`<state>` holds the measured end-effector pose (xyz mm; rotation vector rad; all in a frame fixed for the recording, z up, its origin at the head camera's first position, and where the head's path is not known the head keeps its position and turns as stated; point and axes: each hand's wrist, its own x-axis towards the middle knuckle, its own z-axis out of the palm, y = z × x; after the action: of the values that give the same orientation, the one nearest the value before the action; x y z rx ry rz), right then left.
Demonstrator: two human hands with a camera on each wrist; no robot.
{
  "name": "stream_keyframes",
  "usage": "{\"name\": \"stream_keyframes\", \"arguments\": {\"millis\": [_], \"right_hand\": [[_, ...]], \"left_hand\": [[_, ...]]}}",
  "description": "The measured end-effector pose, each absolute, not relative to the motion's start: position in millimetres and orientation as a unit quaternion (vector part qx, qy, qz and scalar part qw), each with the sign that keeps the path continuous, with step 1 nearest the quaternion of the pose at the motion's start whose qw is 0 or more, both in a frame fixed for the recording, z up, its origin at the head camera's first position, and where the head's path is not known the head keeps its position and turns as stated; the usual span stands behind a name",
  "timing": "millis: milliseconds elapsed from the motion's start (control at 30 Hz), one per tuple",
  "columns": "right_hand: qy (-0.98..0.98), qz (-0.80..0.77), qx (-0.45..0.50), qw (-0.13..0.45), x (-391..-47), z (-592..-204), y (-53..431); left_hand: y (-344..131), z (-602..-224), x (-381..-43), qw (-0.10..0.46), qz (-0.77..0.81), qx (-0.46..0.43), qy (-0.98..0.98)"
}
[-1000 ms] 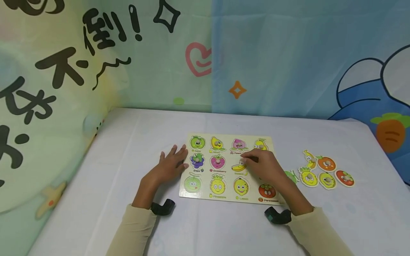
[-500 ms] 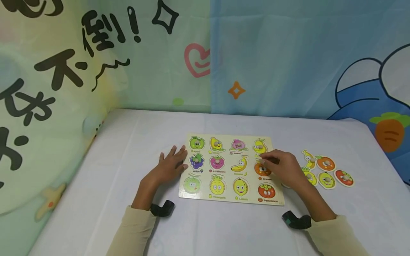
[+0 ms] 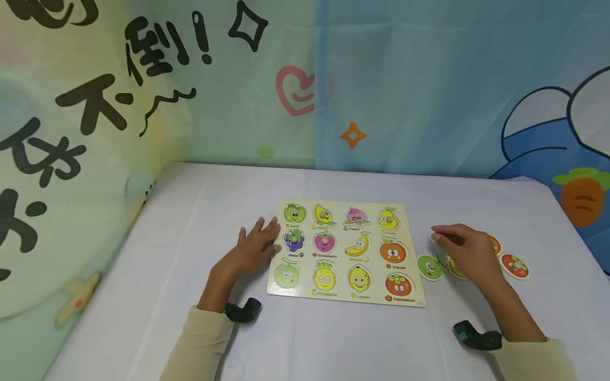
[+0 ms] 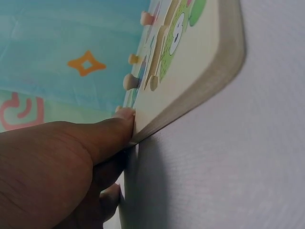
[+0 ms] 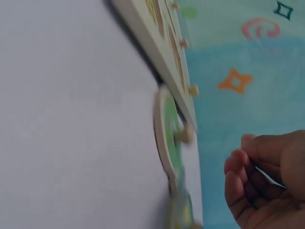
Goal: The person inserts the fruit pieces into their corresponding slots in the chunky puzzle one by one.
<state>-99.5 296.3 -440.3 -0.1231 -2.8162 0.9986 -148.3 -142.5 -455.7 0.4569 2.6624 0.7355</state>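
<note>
A pale wooden fruit puzzle board (image 3: 341,278) lies flat on the white cloth. My left hand (image 3: 250,248) rests at its left edge with fingers spread; in the left wrist view the thumb (image 4: 112,131) touches the board's edge. My right hand (image 3: 469,254) hovers over loose fruit pieces right of the board. Its fingers are loosely bent, thumb and index tips close together, and nothing shows between them in the right wrist view. Near it lie a round green piece (image 3: 430,268), partly covered yellow and orange (image 3: 496,244) pieces, and a persimmon piece (image 3: 515,265).
Knobs stand on the board's apple (image 3: 294,214), grape (image 3: 294,241) and other top-row fruits. The loose green piece has a wooden knob (image 5: 185,135). A printed curtain (image 3: 405,95) hangs behind the table. Black wrist cameras (image 3: 477,336) sit on both wrists.
My right hand has moved right, from above the board's banana and orange spots to above the loose pieces. The left hand has stayed at the board's edge.
</note>
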Motion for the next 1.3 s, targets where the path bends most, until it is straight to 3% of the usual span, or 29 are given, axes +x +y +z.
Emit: {"name": "stream_keyframes", "arguments": {"millis": [200, 533, 833, 1067, 1300], "right_hand": [[-0.942, 0.307, -0.091, 0.097, -96, -434, 325], [-0.933, 0.311, -0.175, 0.041, -95, -444, 348], [-0.934, 0.308, -0.178, 0.007, -102, -449, 358], [-0.958, 0.267, -0.108, 0.007, -107, -455, 352], [-0.962, 0.255, -0.098, -0.021, -109, -450, 346]], "left_hand": [[-144, -457, -149, 0.166, 0.267, 0.16, 0.936], [-143, -457, -149, 0.171, 0.268, 0.156, 0.935], [-143, -460, -149, 0.171, 0.27, 0.157, 0.934], [-143, -458, -149, 0.172, 0.267, 0.157, 0.935], [-144, -458, -149, 0.171, 0.267, 0.158, 0.935]]}}
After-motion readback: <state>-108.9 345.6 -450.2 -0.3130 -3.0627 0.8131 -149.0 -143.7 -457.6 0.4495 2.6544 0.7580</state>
